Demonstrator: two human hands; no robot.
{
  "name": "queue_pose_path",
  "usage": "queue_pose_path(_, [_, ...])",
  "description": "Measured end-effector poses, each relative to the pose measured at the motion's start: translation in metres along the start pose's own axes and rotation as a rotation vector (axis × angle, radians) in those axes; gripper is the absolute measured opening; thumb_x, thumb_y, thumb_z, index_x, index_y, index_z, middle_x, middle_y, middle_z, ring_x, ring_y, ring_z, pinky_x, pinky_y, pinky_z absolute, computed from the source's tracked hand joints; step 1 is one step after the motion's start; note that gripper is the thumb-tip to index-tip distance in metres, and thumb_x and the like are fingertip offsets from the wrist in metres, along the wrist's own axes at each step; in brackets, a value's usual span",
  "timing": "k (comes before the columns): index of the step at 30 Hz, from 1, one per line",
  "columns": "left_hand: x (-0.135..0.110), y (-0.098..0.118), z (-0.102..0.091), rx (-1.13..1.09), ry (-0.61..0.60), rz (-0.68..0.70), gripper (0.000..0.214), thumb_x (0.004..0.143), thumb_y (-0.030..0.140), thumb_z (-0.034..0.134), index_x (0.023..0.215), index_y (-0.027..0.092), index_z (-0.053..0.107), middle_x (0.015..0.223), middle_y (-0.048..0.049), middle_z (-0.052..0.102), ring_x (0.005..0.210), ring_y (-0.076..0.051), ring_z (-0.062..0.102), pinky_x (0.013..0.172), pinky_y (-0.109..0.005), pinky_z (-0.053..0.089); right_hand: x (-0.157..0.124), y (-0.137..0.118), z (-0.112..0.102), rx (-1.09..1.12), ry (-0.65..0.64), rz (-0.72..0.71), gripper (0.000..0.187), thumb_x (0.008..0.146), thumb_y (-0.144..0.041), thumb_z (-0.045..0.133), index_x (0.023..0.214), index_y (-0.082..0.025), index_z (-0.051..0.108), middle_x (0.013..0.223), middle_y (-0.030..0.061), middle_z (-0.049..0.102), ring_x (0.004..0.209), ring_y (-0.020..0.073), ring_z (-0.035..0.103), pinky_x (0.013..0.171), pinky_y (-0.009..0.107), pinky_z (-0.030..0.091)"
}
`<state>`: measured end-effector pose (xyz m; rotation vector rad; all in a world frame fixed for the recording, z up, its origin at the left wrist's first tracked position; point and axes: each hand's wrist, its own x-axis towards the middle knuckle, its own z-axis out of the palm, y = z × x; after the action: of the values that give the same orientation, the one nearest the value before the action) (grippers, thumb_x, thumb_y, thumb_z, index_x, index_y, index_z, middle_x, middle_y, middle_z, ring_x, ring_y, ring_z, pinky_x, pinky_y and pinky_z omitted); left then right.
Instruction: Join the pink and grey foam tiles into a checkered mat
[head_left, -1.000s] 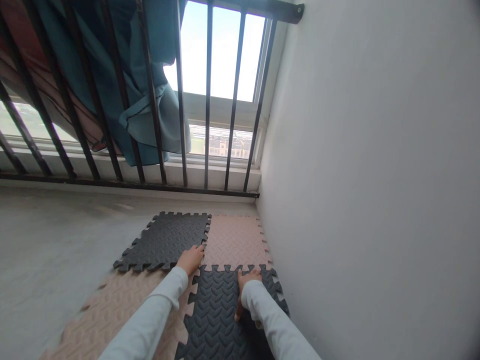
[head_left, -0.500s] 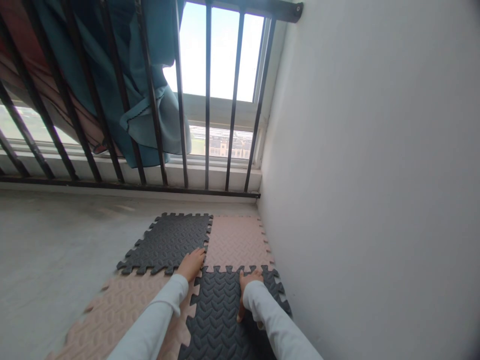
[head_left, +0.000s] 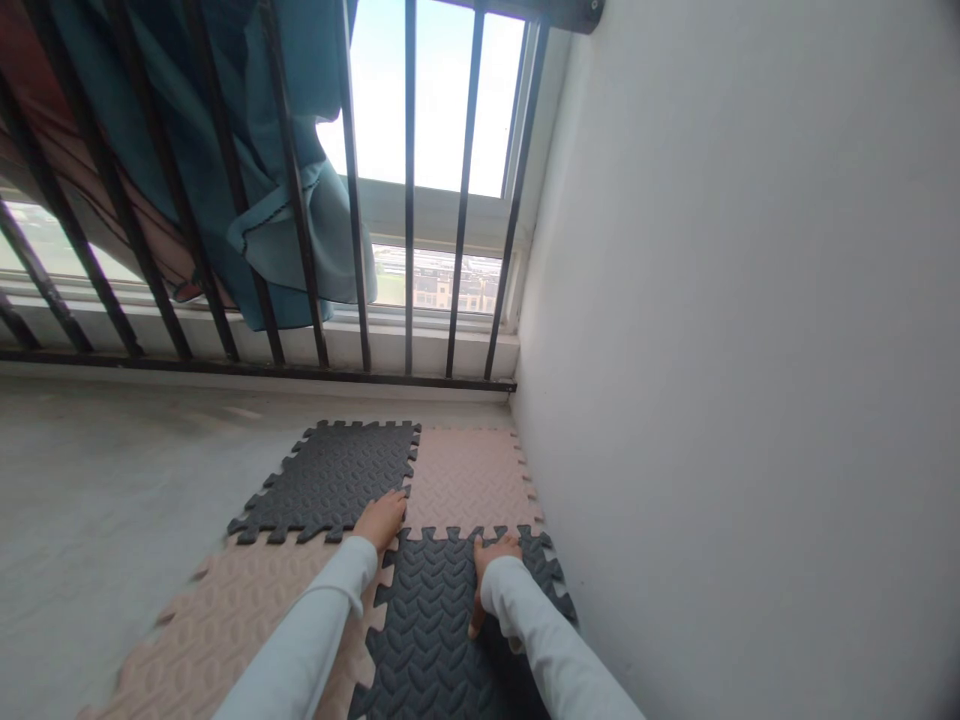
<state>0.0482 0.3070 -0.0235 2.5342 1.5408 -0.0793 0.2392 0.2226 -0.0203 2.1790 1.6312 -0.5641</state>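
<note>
Foam puzzle mat tiles in pink and dark grey lie on the floor in a checker pattern. My left hand (head_left: 381, 519) rests with its fingers out on the right edge of the far dark tile (head_left: 337, 475), by the corner where the tiles meet. My right hand (head_left: 491, 575) lies on the near dark tile (head_left: 427, 620), thumb spread from the fingers, with fingertips at the seam to the far pink tile (head_left: 469, 480). Under my left forearm spreads the near pink tile (head_left: 225, 620). Neither hand has anything in its grasp.
A white wall (head_left: 712, 350) rises close along the right side of the tiles. Beyond them stands a black metal railing (head_left: 300, 372) before a window (head_left: 439, 100). A blue cloth (head_left: 277, 220) hangs behind the bars. Bare grey floor (head_left: 112, 480) extends left.
The whole view has shifted slightly, with the scene a little higher and to the left. Both hands stay at the same places on the tiles.
</note>
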Motion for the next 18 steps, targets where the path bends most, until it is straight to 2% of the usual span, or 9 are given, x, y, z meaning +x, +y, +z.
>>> queue_pose_path(5, [-0.004,-0.002,0.003,-0.012,-0.017,-0.023,0.046,0.076,0.009,0.028,0.119,0.016,0.043,0.127,-0.0123,0.047,0.124,-0.02,0.033,0.095,-0.044,0.035,-0.003,0.002,-0.002,0.007,-0.031,-0.056,0.1,0.053,-0.068,0.058,0.133,-0.019,0.025,0.137,0.0194,0.027,0.124,0.0338,0.026,0.095,0.057,0.025])
queue_pose_path(8, [-0.013,-0.004,0.009,-0.021,-0.031,-0.006,0.048,0.082,0.025,0.025,0.129,0.021,0.032,0.139,-0.0051,0.03,0.129,-0.018,0.021,0.103,-0.045,0.023,-0.005,0.002,-0.005,0.016,-0.054,-0.061,0.104,0.049,-0.069,0.059,0.134,-0.019,0.024,0.137,0.0192,0.025,0.125,0.0342,0.024,0.096,0.057,0.023])
queue_pose_path(11, [-0.02,-0.005,0.016,-0.021,-0.033,-0.009,0.052,0.083,0.038,0.019,0.133,0.024,0.021,0.143,0.0015,0.016,0.131,-0.017,0.011,0.106,-0.045,0.013,-0.005,0.001,-0.007,0.027,-0.066,-0.047,0.109,0.046,-0.069,0.061,0.134,-0.019,0.021,0.137,0.0191,0.025,0.125,0.0344,0.023,0.097,0.056,0.023])
queue_pose_path(15, [-0.02,-0.006,0.024,0.001,-0.009,-0.044,0.054,0.083,0.043,0.017,0.134,0.024,0.016,0.143,0.0011,0.013,0.132,-0.017,0.01,0.106,-0.046,0.011,-0.005,0.001,-0.007,-0.003,-0.077,-0.038,0.112,0.044,-0.067,0.064,0.135,-0.018,0.02,0.138,0.0197,0.024,0.126,0.0343,0.022,0.098,0.054,0.024])
queue_pose_path(18, [-0.02,-0.01,0.028,0.02,0.027,0.006,0.053,0.084,0.043,0.016,0.133,0.023,0.018,0.142,-0.0016,0.014,0.131,-0.018,0.011,0.105,-0.046,0.013,-0.007,0.002,-0.007,-0.04,-0.081,-0.067,0.114,0.043,-0.065,0.065,0.135,-0.017,0.018,0.138,0.0206,0.023,0.126,0.0351,0.021,0.096,0.056,0.024])
